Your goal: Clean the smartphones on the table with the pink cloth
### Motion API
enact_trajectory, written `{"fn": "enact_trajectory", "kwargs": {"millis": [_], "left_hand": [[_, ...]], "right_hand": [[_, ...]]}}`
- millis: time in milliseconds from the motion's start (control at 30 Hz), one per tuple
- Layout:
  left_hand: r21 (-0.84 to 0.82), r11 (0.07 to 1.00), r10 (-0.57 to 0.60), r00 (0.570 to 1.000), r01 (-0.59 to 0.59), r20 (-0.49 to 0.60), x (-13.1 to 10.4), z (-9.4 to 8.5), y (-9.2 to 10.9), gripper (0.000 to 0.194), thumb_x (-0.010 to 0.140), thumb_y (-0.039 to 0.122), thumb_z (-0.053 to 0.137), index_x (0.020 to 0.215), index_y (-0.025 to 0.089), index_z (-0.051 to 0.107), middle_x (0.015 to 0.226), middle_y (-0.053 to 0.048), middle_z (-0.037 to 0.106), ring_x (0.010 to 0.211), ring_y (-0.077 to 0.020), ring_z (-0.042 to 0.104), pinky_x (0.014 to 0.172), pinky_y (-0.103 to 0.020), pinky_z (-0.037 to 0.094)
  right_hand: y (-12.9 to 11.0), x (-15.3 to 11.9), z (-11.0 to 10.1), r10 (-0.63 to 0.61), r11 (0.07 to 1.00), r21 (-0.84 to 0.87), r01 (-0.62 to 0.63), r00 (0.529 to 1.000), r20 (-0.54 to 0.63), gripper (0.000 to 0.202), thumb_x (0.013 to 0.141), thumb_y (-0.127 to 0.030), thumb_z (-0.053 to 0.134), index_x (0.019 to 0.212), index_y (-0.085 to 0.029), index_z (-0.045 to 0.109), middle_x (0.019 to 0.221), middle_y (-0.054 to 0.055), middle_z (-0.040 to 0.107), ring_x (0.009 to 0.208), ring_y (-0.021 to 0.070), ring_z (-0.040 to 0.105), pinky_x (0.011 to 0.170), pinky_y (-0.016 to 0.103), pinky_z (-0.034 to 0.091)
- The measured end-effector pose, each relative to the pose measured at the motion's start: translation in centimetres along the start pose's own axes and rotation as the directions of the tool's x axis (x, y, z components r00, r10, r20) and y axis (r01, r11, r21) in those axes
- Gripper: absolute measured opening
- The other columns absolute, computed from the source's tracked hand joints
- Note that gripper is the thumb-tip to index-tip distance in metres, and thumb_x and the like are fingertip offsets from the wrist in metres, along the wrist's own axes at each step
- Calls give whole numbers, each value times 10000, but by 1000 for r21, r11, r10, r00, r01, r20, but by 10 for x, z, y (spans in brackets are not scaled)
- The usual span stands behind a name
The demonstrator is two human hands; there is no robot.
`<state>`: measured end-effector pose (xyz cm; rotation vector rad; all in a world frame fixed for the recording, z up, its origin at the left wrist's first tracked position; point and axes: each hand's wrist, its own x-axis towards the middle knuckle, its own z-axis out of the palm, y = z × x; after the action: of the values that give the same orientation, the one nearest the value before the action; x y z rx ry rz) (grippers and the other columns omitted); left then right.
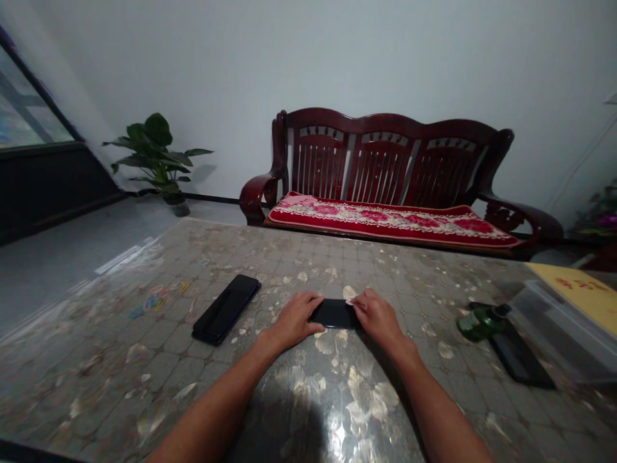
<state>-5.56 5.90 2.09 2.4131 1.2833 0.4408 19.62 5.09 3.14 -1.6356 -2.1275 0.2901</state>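
A dark smartphone lies flat on the patterned tabletop in front of me, its long side running left to right. My left hand grips its left end, with the thumb at the near edge and the fingers at the far edge. At the right end, my right hand is closed with its fingertips pinching a small whitish piece against the screen. Whether that piece is tissue or cloth cannot be made out. The right hand covers the phone's right end.
Left of my hands lie dark stacked phones and coloured rubber bands. To the right, a green bottle rests by another black phone. Beyond is a clear plastic box with a yellow sheet. A wooden bench stands behind the table.
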Motion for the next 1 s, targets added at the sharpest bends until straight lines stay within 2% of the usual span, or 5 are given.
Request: {"fn": "enact_trajectory", "kwargs": {"millis": [267,433,700,833,1000], "left_hand": [[55,998,28,999,-29,16,-2,-1,4,629,812,307,792,1376,160,555,1386,-155,569,1255,-322,515,1089,-455,413],[51,999,18,1000,-18,6,-2,0,3,630,810,291,793,1382,184,553,1391,-147,569,1268,-317,514,1088,-463,420],[92,994,54,998,-53,-10,-3,2,2,601,832,312,773,1376,191,546,1387,-143,572,1258,-317,520,1084,-470,422],[143,986,81,997,-83,18,-2,1,4,535,872,329,728,1359,194,552,1383,-152,574,1244,-315,535,1060,-460,440],[223,969,90,992,-107,84,4,-7,9,434,921,356,656,1313,181,589,1305,-152,625,1174,-310,585,1019,-424,458]], "right_hand": [[28,10,21,300,799,593,-101,921,-248,335,785,-488,642,829,-194,798,847,84,730,819,245,675,781,352,506],[28,8,20,244,856,510,-87,938,-248,314,820,-453,608,865,-209,801,846,70,716,811,227,666,771,331,500],[9,-2,3,79,996,35,-76,994,-73,250,887,-212,557,959,-231,796,904,72,689,806,195,652,699,273,441],[7,1,2,25,985,172,-21,999,-23,228,863,-241,585,922,-241,805,864,55,703,818,197,661,730,276,459],[20,9,-2,224,867,486,-107,956,-190,274,811,-402,624,859,-204,807,844,75,729,799,228,675,743,326,501]]}}
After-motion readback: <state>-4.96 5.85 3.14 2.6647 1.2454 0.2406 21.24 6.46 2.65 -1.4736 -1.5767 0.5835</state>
